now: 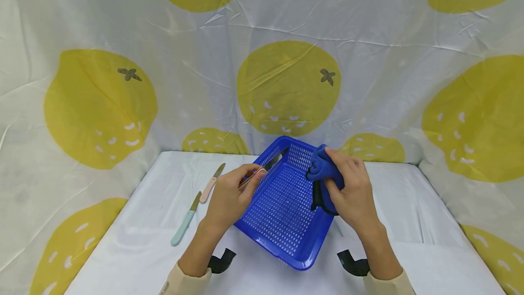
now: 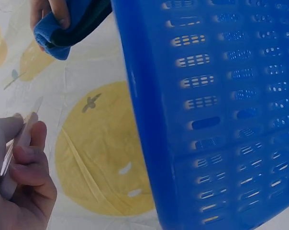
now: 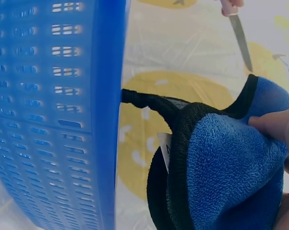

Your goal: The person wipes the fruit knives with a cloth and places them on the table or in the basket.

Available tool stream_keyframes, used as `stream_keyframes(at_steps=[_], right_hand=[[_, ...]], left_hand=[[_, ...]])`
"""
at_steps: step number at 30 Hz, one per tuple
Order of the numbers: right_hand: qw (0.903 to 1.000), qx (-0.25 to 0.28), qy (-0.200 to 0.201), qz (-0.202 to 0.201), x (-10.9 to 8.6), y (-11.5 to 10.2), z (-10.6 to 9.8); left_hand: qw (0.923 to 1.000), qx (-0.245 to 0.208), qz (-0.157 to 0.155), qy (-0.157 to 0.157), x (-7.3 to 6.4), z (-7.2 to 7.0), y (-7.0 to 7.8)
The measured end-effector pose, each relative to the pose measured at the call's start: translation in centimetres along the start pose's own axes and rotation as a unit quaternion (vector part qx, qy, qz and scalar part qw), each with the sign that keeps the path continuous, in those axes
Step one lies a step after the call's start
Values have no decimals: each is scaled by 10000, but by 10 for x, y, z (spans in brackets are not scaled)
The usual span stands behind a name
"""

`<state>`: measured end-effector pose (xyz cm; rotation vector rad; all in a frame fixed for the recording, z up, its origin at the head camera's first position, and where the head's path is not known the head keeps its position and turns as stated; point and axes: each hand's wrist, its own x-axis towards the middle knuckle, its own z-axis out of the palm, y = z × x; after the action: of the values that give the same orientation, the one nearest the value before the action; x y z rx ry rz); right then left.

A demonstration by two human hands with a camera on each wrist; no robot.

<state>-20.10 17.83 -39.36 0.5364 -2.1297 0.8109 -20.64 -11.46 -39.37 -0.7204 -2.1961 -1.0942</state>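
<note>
My left hand point(image 1: 232, 191) grips a knife by its pale handle, and the knife's blade point(image 1: 276, 158) points away over the blue plastic basket point(image 1: 262, 236). The same knife blade point(image 3: 241, 42) shows at the top of the right wrist view. In my right hand point(image 1: 353, 191) a bunched blue cloth point(image 1: 324, 167) with black edging is held above the basket's right side. Cloth and blade are apart. In the right wrist view, the cloth point(image 3: 235, 167) shows a thick black border and a small white tag.
Left of the basket, a knife with a pink handle point(image 1: 207, 190) and one with a mint-green handle point(image 1: 183, 228) lie on the white-covered table point(image 1: 135, 222). A curtain with yellow fruit prints point(image 1: 286, 88) hangs behind. Black wrist straps point(image 1: 221, 261) show at both forearms.
</note>
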Motion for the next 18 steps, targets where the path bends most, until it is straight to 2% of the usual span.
stream_keyframes(at_steps=[5, 12, 18], right_hand=[[10000, 11, -13, -25, 0, -1, 1], [9998, 118, -114, -101, -1, -8, 3], [9990, 201, -321, -248, -3, -24, 8]], left_hand=[[9998, -70, -126, -105, 0, 1, -2], [9999, -107, 91, -75, -2, 4, -4], [9997, 103, 5, -209, -3, 5, 0]])
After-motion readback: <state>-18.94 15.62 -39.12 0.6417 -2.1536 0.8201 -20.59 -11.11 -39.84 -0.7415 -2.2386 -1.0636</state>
